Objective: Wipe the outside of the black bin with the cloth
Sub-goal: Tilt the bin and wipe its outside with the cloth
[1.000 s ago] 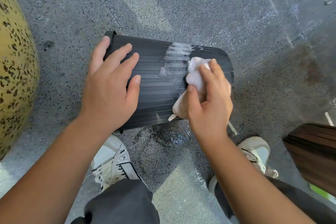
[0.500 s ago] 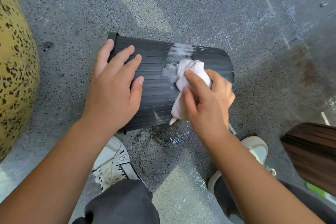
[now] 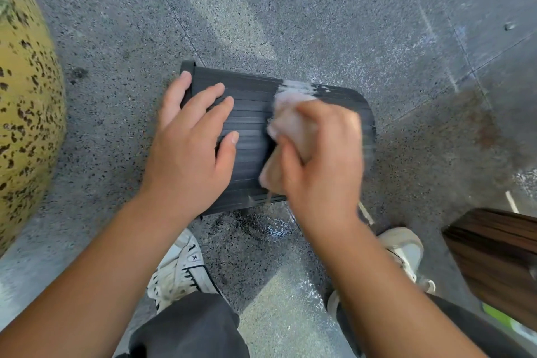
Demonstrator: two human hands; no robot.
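The black ribbed bin (image 3: pixel 250 113) lies on its side on the speckled grey floor, its rim to the left. My left hand (image 3: pixel 191 151) rests flat on its upper side near the rim, fingers spread. My right hand (image 3: pixel 322 166) is closed around a bunched white cloth (image 3: pixel 290 125) and presses it against the middle of the bin; both are motion-blurred. A patch of white foam (image 3: pixel 296 87) streaks the bin's far edge just above the cloth.
A large yellow speckled rounded object (image 3: pixel 26 113) stands at the left edge. A dark wood-grain object (image 3: pixel 494 259) is at the lower right. My white shoes (image 3: pixel 180 273) stand below the bin, with a wet patch (image 3: pixel 261 227) on the floor between.
My right hand has slid the cloth leftward and back across the bin, covering more of the foam streak. My left hand has stayed in place on the bin.
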